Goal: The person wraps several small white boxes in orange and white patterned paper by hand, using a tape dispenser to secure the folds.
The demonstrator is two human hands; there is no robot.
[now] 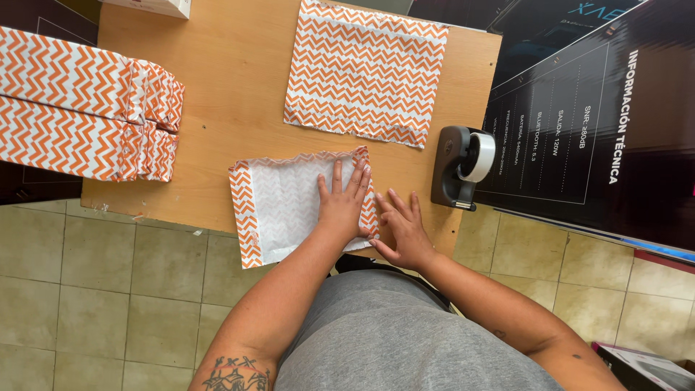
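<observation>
My left hand (342, 206) presses flat, fingers spread, on the face-down orange-and-white chevron paper sheet (282, 206) (my right hand (402, 232), equally open, pins its folded edge).

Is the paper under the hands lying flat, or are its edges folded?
Its edges are folded. The paper lies white side up, with orange zigzag strips turned over along its left, top and right edges; both hands press it.

A light-brown wooden surface (217, 87) stands on a floor of square beige tiles with dark grout lines (108, 289). A tall black printed cardboard box (615, 130) stands just beside its right edge. Even, soft daylight falls over everything.
</observation>
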